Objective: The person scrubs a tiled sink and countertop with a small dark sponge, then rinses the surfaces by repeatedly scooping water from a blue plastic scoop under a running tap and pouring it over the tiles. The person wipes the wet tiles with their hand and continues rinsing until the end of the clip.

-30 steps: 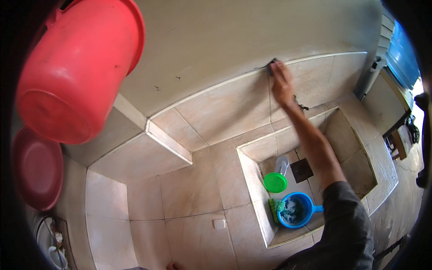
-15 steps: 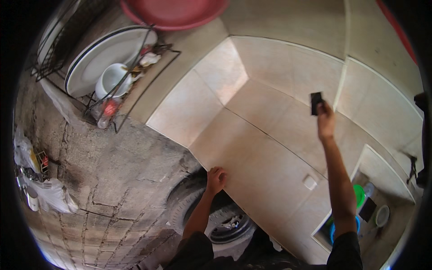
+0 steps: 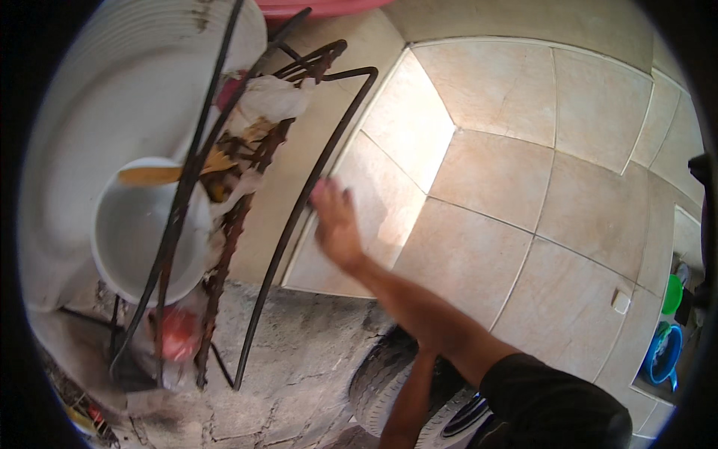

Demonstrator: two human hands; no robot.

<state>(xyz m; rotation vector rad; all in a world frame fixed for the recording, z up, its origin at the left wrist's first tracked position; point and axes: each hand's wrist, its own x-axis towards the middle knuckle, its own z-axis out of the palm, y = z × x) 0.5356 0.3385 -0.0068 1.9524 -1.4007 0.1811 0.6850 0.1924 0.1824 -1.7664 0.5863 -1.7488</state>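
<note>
Hands: right [image 3: 339, 227] blurry, left hidden

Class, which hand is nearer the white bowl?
Right. The right hand is at the tiled wall, rightward of the white bowl; the left hand, hidden behind the right forearm, seems farther.

Worktop [image 3: 467, 239]: beige tile, dark joints, tiled upstands at the far side and left end. One small white block [image 3: 621, 301] lies on it, toward the right, near the sunken basin [image 3: 686, 238]. In basin, partly cut off by the view edge: blue dipper [image 3: 668, 358], green lid [image 3: 672, 295] just beside it. Wire rack [image 3: 183, 191], left, rusty in places: carries white bowl [image 3: 146, 232] and large white plate [image 3: 82, 142].
</note>
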